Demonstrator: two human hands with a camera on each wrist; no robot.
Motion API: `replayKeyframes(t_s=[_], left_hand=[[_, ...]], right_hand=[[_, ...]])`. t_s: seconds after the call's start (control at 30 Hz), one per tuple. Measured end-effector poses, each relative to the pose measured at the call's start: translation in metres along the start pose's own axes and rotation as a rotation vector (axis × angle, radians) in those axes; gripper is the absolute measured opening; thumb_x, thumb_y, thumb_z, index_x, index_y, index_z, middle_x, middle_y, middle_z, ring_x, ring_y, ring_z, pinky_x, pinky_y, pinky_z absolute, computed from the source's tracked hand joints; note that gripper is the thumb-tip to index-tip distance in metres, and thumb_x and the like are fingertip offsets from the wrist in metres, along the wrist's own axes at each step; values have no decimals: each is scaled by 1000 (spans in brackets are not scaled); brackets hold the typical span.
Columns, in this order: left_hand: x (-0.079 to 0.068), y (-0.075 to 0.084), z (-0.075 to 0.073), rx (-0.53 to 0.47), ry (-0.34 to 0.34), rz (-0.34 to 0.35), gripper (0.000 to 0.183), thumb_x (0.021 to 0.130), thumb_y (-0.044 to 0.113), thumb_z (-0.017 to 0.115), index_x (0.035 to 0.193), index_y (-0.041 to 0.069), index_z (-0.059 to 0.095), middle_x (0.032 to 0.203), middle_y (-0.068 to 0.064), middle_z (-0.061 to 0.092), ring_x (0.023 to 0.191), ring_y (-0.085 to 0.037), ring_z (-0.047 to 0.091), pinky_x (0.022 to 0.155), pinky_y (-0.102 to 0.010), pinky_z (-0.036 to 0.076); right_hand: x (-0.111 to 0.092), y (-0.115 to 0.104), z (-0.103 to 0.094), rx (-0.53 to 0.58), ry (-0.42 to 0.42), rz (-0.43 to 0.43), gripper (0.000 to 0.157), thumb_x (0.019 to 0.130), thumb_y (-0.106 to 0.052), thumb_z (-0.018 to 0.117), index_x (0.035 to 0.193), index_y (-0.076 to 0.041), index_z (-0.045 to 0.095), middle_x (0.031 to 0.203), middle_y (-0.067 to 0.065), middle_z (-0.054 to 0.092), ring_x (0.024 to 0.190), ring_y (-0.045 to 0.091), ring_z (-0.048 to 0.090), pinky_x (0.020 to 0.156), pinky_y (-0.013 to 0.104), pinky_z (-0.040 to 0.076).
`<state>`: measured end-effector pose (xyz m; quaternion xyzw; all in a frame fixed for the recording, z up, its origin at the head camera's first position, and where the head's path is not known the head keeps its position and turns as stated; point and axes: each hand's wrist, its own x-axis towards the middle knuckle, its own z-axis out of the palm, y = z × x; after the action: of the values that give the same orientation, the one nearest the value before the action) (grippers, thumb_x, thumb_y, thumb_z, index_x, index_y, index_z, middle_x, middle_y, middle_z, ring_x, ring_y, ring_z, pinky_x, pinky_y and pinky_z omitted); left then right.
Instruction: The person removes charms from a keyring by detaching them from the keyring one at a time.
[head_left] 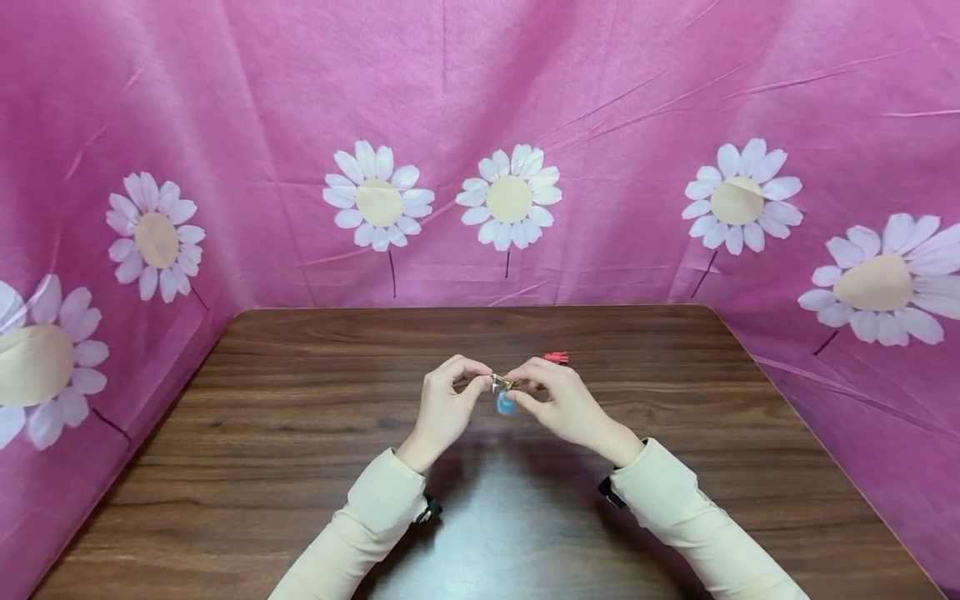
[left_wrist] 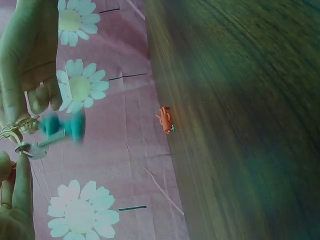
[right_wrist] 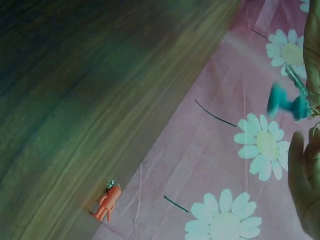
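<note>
Both hands meet over the table, holding a gold keychain between them. My left hand (head_left: 445, 410) pinches the open-looking gold ring (left_wrist: 9, 133) with thumb and finger. Opposite it, my right hand (head_left: 562, 402) grips the gold chain part (left_wrist: 29, 123) in its fingertips. Below the fingers dangles a blue-green charm (head_left: 506, 404), dumbbell-like and blurred in the left wrist view. A slim silvery piece (left_wrist: 36, 150), shaped like a key, sits by the ring. Fingertips partly hide where the ring and the silvery piece meet.
On the brown wooden table (head_left: 300, 433), a small red-orange figure (head_left: 556, 357) with a green top lies just beyond the right hand. Pink cloth (head_left: 600, 100) with white daisies hangs along the back and both sides.
</note>
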<state>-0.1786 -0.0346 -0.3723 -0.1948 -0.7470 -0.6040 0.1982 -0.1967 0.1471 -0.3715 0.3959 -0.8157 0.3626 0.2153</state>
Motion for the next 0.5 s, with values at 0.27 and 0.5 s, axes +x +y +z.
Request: replayKeyframes(t_s=[0.27, 0.5], left_hand=[[2, -12, 2, -11, 13, 31, 7, 82, 3, 66, 85, -3, 66, 80, -10, 65, 73, -7, 64, 67, -22, 55], [1, -13, 3, -17, -27, 3, 8, 81, 3, 66, 88, -2, 66, 82, -12, 66, 74, -12, 65, 67, -23, 55]], right_hand=[[1, 0, 5, 27, 42, -11, 15, 75, -8, 73, 89, -10, 68, 88, 0, 65, 84, 13, 62, 76, 24, 52], [-2, 1, 1, -41, 61, -70, 11, 79, -3, 67, 90, -7, 68, 87, 0, 67, 80, 11, 62, 71, 23, 51]])
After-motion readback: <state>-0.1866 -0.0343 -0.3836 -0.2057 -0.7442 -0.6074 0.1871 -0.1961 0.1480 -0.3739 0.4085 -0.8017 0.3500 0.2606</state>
